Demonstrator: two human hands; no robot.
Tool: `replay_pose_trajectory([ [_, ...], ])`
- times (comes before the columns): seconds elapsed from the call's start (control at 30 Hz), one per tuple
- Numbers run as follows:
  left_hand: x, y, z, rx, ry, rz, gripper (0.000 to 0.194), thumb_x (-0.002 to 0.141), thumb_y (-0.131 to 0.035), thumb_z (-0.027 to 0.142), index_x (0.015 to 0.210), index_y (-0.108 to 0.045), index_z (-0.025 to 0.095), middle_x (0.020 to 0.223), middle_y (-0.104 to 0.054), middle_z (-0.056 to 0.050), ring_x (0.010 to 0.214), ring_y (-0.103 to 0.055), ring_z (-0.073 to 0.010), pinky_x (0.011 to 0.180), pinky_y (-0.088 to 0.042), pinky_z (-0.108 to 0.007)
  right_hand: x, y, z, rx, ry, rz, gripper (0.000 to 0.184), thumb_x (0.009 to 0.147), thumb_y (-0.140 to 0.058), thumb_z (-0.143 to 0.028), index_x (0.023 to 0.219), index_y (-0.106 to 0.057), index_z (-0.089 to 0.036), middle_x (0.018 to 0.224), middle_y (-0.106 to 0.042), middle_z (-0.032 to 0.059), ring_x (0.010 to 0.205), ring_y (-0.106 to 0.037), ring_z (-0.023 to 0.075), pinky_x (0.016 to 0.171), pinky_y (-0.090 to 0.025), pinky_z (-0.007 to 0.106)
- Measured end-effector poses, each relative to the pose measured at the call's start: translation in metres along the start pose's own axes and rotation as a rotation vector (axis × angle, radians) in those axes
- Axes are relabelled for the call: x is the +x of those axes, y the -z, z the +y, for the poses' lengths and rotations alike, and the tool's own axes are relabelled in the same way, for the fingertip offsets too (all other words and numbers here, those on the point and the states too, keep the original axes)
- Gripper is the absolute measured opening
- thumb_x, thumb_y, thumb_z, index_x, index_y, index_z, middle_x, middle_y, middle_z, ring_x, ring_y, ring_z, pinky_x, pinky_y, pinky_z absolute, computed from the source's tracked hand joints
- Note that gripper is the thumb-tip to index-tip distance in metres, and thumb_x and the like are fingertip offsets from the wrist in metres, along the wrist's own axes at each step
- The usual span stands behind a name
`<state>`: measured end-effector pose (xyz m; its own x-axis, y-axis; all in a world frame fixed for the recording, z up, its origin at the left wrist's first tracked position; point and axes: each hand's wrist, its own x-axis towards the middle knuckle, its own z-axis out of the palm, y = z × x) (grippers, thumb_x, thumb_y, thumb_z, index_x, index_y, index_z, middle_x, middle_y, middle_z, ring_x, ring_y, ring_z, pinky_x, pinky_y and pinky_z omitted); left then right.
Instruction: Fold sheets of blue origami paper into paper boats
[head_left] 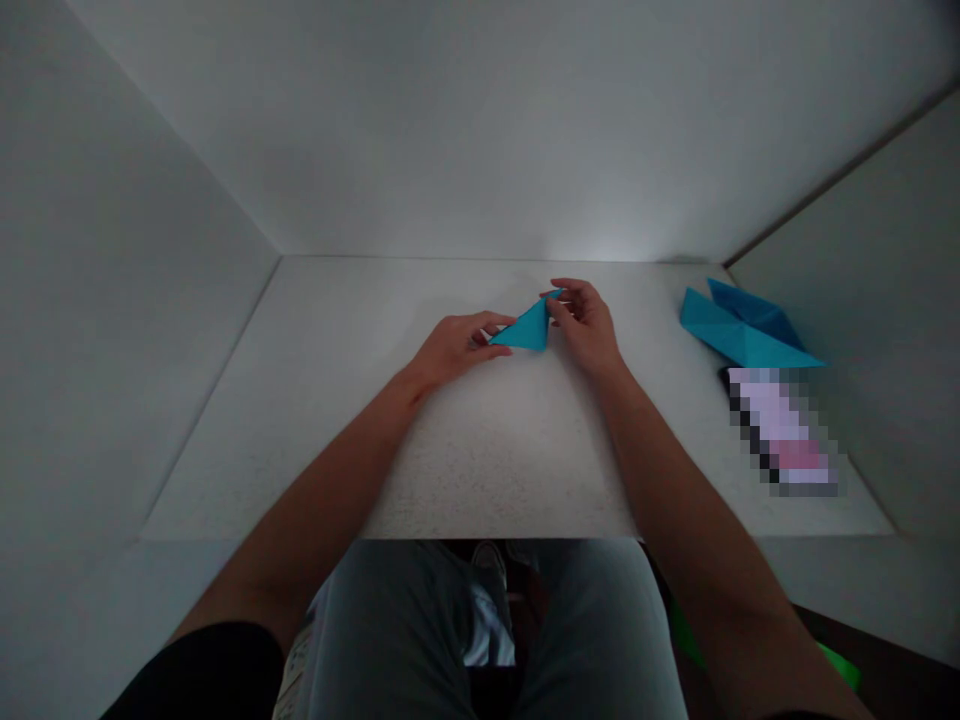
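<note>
A small piece of folded blue paper (529, 329), roughly triangular, is held between my two hands over the white table. My left hand (461, 343) grips its left corner, thumb below and fingers above. At the upper right, my right hand (587, 322) pinches the paper's narrow tip between thumb and fingers. The paper's lower corner points down toward the tabletop; whether it touches there I cannot tell.
On the right side of the white table (495, 470) lies a larger folded blue paper boat (746, 330). Just in front of it is a phone-like object (780, 425), blurred into blocks. White walls (480, 130) close in the back and both sides. My legs are under the front edge.
</note>
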<state>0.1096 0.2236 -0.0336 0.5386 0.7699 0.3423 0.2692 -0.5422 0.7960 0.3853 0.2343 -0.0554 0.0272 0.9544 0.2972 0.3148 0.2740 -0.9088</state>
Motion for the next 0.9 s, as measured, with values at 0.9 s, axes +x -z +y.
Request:
replay_pose_trajectory([
  [0.9,0.000,-0.004,0.013,-0.044,0.051,0.068,0.033,0.103,-0.073,0.044,0.128,-0.076,0.024,0.097,-0.082,-0.003,0.062,-0.072,-0.0101,0.063,-0.058,-0.022,-0.015,-0.011,-0.033,0.101,0.089,-0.249,0.058,0.099,-0.069,-0.071,0.144,-0.075,-0.035,0.115,-0.072,0.0064,0.093,-0.067,0.0207,0.083,-0.061,0.038],
])
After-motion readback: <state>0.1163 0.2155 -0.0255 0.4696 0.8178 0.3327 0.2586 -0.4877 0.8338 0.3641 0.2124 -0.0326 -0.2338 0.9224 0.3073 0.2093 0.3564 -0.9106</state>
